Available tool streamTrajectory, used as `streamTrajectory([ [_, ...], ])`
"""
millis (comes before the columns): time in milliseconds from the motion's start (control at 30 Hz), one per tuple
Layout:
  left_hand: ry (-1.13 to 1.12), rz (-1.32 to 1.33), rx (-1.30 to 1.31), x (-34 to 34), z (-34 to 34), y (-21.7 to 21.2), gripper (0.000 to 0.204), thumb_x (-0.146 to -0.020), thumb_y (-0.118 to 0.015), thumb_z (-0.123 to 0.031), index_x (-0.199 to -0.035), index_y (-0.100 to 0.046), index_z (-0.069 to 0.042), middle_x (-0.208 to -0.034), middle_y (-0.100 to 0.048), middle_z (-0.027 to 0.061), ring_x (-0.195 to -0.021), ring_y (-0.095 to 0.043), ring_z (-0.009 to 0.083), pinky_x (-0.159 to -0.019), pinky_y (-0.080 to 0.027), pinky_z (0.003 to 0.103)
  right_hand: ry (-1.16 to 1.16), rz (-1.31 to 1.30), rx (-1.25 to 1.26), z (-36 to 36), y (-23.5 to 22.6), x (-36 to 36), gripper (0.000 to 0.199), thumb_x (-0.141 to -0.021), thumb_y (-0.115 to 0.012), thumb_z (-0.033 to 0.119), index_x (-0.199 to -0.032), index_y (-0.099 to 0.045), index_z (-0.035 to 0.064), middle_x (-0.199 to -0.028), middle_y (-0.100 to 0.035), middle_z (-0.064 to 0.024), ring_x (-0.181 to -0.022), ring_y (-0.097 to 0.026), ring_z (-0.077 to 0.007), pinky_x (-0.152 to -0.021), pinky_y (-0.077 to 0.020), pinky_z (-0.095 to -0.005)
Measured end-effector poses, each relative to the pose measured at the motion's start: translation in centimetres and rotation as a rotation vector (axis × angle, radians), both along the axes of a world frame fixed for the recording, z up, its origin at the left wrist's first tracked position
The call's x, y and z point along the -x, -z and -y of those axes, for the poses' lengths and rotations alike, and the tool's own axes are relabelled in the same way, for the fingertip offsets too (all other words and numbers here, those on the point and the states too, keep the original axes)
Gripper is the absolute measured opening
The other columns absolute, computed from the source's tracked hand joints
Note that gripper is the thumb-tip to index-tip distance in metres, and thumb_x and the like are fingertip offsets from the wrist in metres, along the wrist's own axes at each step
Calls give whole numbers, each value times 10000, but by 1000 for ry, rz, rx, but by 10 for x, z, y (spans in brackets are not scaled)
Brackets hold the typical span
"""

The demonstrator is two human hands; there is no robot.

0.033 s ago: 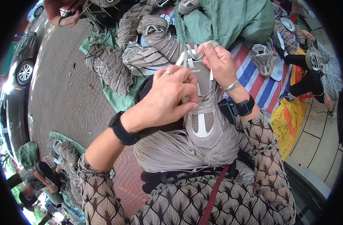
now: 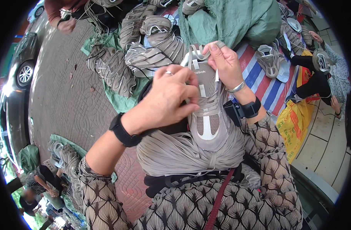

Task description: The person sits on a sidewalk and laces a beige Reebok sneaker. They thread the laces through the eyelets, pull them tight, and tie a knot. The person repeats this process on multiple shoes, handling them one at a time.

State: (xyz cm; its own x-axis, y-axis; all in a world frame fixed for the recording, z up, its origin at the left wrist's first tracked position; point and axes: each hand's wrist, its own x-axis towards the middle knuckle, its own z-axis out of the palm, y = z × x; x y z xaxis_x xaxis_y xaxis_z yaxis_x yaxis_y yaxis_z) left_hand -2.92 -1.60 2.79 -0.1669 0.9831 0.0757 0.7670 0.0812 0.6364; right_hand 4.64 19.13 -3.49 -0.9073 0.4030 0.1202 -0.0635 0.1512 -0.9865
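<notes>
A grey-beige sneaker (image 2: 210,132) with a white toe stripe lies across my lap, toe toward me. It is partly laced over the lower tongue. At its upper right, my right hand (image 2: 226,66) is closed, with a flat grey shoelace (image 2: 219,44) pinched between thumb and fingers. My left hand (image 2: 168,92), ring on one finger, is curled at the shoe's left side beside the lacing. Its fingertips are partly hidden and slightly blurred, so what they hold cannot be made out. Beneath the toe rests a thick bundle of grey laces (image 2: 171,154).
Piled sneakers (image 2: 150,55) lie ahead, beside a green sack (image 2: 237,23). More sneakers (image 2: 268,61) sit on a striped sheet (image 2: 256,82) to the right. A yellow bag (image 2: 294,126) and a person (image 2: 336,69) are at the right; another person's hand (image 2: 67,26) shows at upper left.
My left hand has shifted slightly left, away from the shoe's middle. My right hand stays almost still with the shoelace. The other person's hand at upper left has moved slightly.
</notes>
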Motion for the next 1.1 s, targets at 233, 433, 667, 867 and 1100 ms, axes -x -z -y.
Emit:
streamTrajectory([
  [233, -34, -207, 26, 28, 19, 16, 148, -717, -767, -122, -809, -655, -154, -1118, -509, 39, -1221, -431, 282, -1111, -206, 510, -75, 60, 442, -21, -8, 14, 321, -1046, -444, 315, -975, -627, 62, -723, -646, -45, -560, -488, -54, -546, -406, -222],
  [433, -104, -84, -94, 27, 20, 40, 189, -703, -763, -78, -829, -658, -172, -1133, -499, 41, -1236, -421, 284, -1098, -218, 504, -408, 9, 778, -87, -60, 51, 263, -1020, -492, 293, -1033, -636, 73, -854, -703, -78, -552, -541, -63, -575, -458, -210],
  [667, -146, -64, -186, 19, 19, 46, 211, -710, -765, -72, -859, -668, -184, -1149, -502, 39, -1227, -424, 302, -1047, -278, 491, -160, 87, 612, -148, -105, 122, 305, -1071, -337, 287, -1120, -507, 39, -1195, -635, -139, -469, -387, -28, -467, -340, -219],
  [867, -215, -62, -298, 17, 21, 46, 168, -755, -734, -87, -896, -665, -147, -1033, -554, 33, -1114, -502, 274, -985, -329, 430, -55, 104, 448, -148, -101, 126, 294, -1063, -362, 273, -1045, -555, 51, -1054, -686, -106, -564, -500, -73, -501, -409, -223],
  [1100, -56, -73, -233, -4, -21, 23, 149, -781, -717, -147, -914, -657, -116, -938, -578, 33, -967, -539, 241, -851, -370, 397, -7, 57, 400, -135, -95, 104, 299, -1056, -398, 310, -1055, -590, 82, -917, -702, -63, -697, -624, -122, -610, -507, -263],
])
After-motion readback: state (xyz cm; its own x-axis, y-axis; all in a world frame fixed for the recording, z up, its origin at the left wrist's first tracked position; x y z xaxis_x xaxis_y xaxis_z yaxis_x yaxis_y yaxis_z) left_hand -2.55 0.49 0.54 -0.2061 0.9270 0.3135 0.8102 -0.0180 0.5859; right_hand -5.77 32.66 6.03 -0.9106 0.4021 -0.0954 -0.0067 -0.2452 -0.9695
